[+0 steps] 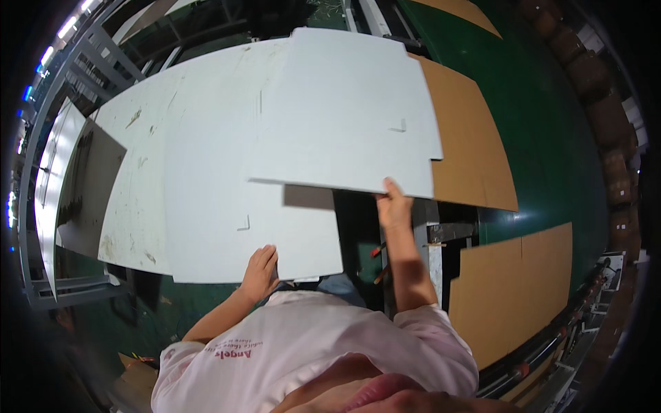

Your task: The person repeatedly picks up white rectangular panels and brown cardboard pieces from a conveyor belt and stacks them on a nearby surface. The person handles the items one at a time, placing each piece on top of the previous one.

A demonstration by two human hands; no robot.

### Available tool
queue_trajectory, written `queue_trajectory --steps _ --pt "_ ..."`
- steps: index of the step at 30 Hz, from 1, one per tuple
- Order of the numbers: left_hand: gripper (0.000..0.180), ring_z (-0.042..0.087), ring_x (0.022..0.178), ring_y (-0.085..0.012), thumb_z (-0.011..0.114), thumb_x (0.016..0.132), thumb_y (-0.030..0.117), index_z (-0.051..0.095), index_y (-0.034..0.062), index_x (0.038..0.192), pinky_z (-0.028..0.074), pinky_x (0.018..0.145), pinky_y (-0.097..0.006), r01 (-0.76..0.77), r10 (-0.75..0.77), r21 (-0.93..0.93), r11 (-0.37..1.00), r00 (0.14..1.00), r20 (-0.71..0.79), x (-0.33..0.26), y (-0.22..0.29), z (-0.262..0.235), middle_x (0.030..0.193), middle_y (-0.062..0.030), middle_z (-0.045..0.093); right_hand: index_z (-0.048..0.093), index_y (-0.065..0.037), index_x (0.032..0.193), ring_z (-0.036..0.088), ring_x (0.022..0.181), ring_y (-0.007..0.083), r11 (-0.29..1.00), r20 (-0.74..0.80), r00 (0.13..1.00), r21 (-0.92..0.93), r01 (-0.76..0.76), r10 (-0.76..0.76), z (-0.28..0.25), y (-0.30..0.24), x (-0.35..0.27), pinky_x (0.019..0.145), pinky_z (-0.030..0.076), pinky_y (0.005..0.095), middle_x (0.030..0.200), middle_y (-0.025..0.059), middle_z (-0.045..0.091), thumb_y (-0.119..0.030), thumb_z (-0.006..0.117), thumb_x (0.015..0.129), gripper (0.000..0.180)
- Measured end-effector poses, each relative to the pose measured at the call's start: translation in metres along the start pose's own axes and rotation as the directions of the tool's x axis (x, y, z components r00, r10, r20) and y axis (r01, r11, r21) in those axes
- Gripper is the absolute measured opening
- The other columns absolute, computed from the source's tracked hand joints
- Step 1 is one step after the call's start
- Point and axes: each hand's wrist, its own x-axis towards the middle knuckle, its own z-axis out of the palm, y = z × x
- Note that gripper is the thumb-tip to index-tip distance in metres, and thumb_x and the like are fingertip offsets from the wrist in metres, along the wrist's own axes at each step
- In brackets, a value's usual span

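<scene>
A large white cardboard sheet (351,103) with notched corners sits raised at the right, its near edge casting a shadow on what lies below. My right hand (394,206) pinches that near edge, thumb on top and fingers underneath. Under it, another white cardboard sheet or panel (213,186) lies flat on the table; whether the two are joined cannot be told. My left hand (261,270) rests on the near edge of this lower sheet, fingers flat on its surface. A small L-shaped cut shows in each sheet.
The scuffed white table top (131,172) extends left, by a tilted white panel (58,186) and a grey metal frame (96,58). Brown cardboard (475,138) lies beyond the raised sheet. More brown sheets (513,289) stand at the right, near a roller rail (551,351). The floor (544,158) is green.
</scene>
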Motion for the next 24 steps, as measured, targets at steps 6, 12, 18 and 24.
queue_trajectory --steps 6,12,18,24 --pt "0.057 0.048 0.112 -0.0421 0.068 0.073 0.023 0.052 -0.0044 0.121 0.038 0.097 -0.049 0.096 -0.100 0.033 0.995 0.988 0.121 -0.006 -0.011 0.015 0.121 -0.0254 0.052 0.043 -0.005 0.129 0.060 0.100 0.0248 0.932 0.112 0.930 -0.145 -0.333 0.350 0.009 0.156 -0.173 0.074 0.058 0.0394 0.120 0.0106 0.053 -0.001 0.062 0.088 0.046" --pt "0.040 0.051 0.119 -0.0346 0.057 0.088 0.029 0.057 0.0101 0.123 0.043 0.099 -0.044 0.074 -0.058 -0.156 0.985 0.993 0.105 -0.059 -0.052 0.065 0.130 -0.0168 0.055 0.047 -0.005 0.125 0.061 0.099 0.0239 0.808 0.182 0.787 -0.099 -0.581 0.589 0.029 0.221 -0.244 0.078 0.059 0.0395 0.115 0.0099 0.056 -0.006 0.063 0.090 0.038" --pt "0.021 0.063 0.094 -0.0345 0.063 0.082 0.018 0.068 0.0073 0.098 0.052 0.078 -0.040 0.221 -0.127 -0.221 0.950 0.919 0.373 -0.122 -0.029 -0.053 0.099 -0.0148 0.067 0.053 -0.001 0.117 0.064 0.093 0.0254 0.535 0.096 0.530 -0.253 -0.806 0.843 0.015 0.266 -0.244 0.082 0.056 0.0396 0.105 0.0129 0.063 -0.030 0.064 0.092 0.040" --pt "0.027 0.059 0.104 -0.0328 0.065 0.081 0.022 0.066 0.0099 0.105 0.049 0.085 -0.039 -0.105 0.076 -0.180 0.978 0.984 -0.164 -0.048 -0.013 -0.040 0.109 -0.0133 0.061 0.063 -0.010 0.105 0.063 0.101 0.0228 0.261 0.126 0.235 -0.631 -0.731 0.964 -0.001 0.286 -0.224 0.087 0.053 0.0383 0.101 0.0094 0.067 -0.028 0.058 0.093 0.022"
